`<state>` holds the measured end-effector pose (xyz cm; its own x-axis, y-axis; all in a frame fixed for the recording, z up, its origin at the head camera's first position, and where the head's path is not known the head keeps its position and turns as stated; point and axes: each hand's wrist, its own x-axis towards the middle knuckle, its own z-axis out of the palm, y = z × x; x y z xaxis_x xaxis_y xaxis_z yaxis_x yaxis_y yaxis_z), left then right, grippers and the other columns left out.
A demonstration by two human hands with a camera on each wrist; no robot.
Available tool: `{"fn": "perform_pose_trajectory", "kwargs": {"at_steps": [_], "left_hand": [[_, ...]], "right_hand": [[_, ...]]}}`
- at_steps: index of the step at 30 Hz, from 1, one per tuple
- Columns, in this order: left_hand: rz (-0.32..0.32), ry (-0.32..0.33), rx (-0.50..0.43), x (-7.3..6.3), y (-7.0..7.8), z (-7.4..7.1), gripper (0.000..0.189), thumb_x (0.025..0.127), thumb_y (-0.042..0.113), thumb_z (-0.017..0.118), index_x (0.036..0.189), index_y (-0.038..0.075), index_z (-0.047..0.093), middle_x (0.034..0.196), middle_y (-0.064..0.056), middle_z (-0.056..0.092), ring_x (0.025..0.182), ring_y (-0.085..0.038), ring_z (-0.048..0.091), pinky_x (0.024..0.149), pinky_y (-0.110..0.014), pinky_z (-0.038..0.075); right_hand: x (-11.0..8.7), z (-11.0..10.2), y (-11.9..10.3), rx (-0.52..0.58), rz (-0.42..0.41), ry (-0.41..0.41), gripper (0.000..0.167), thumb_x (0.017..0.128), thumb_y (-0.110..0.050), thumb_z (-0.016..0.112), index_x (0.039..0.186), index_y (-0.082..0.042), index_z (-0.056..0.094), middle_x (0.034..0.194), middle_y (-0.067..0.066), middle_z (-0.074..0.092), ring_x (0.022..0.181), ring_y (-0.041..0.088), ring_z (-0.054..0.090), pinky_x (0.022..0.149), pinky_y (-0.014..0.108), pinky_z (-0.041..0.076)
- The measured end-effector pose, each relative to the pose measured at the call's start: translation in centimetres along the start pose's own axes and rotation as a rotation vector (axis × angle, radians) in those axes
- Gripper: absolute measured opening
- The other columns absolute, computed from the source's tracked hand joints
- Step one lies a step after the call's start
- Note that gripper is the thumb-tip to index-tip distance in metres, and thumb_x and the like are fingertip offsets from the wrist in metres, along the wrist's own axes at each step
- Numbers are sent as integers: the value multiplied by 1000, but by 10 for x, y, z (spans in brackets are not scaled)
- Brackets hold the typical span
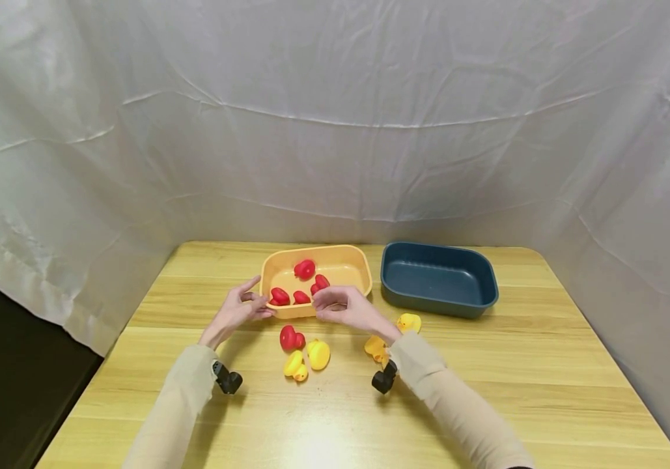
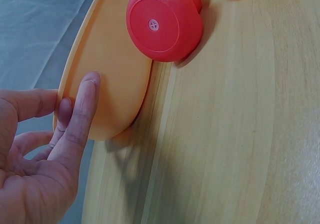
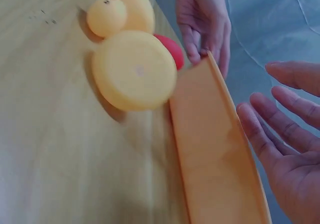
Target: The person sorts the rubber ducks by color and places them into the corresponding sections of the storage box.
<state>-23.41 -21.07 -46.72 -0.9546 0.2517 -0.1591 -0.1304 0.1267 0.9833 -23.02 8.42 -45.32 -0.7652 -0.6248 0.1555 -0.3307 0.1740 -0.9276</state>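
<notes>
At the left end of the orange bin [image 1: 343, 260], my left hand [image 1: 242, 309] pinches the rim, its thumb [image 2: 84, 101] lying along the outer wall. Several red rubber ducks [image 1: 305, 269] sit inside. My right hand [image 1: 343, 306] hovers at the bin's front rim with fingers apart, nothing between them; in the right wrist view the fingertips [image 3: 247, 115] are right at the rim. Before the bin on the table lie a red duck [image 1: 290, 338] and two yellow ducks [image 1: 318, 355], between my hands.
A dark blue bin [image 1: 440, 303] without ducks stands to the right of the orange one. Two more yellow ducks [image 1: 409, 322] lie by my right wrist, one partly covered by it. Pale cloth [image 1: 335, 163] hangs behind the wooden table [image 1: 516, 391].
</notes>
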Motion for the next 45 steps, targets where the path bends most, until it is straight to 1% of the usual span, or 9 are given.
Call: {"fn": "perform_pose_trajectory", "kwargs": {"at_steps": [3,8,11,22,26,31,35,39,45], "left_hand": [[-4,-1,-5,0,0,0,72,103,3,52,161,0,9,98,-8,62,83,-14,75,89,-32,62],[-2,-5,-6,0,0,0,73,103,3,52,161,0,8,97,-7,62,83,-13,75,87,-29,63],[1,-3,2,0,0,0,72,103,3,52,161,0,9,96,-7,63,82,-12,75,86,-29,63],[-6,4,-3,0,1,1,71,103,2,51,161,0,9,98,-9,64,82,-12,75,86,-28,63],[-6,-1,-7,-1,2,1,71,103,1,50,161,0,8,100,-10,63,82,-12,75,86,-30,63],[-9,-1,-1,-1,2,1,71,103,2,51,161,0,9,102,-13,62,82,-12,75,92,-36,61],[-7,-1,0,-1,1,1,71,103,2,51,161,0,9,104,-15,63,82,-11,75,90,-33,62],[-8,0,-3,0,2,1,71,103,2,51,161,0,9,103,-14,63,82,-12,75,88,-31,63],[-15,3,-8,-1,2,2,71,103,2,51,161,0,9,105,-16,62,84,-15,75,90,-34,62]], "right_hand": [[-2,8,1,8,8,-13,36,92,-1,70,124,11,62,119,32,67,107,30,69,97,26,58],[-4,20,2,34,17,-33,39,91,1,70,126,14,59,124,36,63,115,45,64,100,30,58],[-4,27,2,53,28,-51,42,92,1,69,129,14,57,129,35,61,120,48,61,102,31,57],[3,44,12,56,58,-102,47,92,-4,71,135,9,56,135,24,63,123,37,64,105,33,55],[4,47,14,38,63,-104,45,92,-6,71,134,6,58,135,22,64,124,35,63,105,34,55],[6,51,20,23,71,-104,45,93,-9,72,133,5,59,134,21,64,123,34,64,105,35,55],[8,54,21,7,100,-98,47,92,-11,73,134,5,59,133,20,65,122,33,63,105,38,56],[9,57,24,-15,129,-90,48,92,-12,74,134,3,59,132,19,66,119,31,64,102,35,57],[13,61,28,-59,152,-80,48,90,-14,76,133,1,61,125,17,69,111,24,67,94,25,59]]}}
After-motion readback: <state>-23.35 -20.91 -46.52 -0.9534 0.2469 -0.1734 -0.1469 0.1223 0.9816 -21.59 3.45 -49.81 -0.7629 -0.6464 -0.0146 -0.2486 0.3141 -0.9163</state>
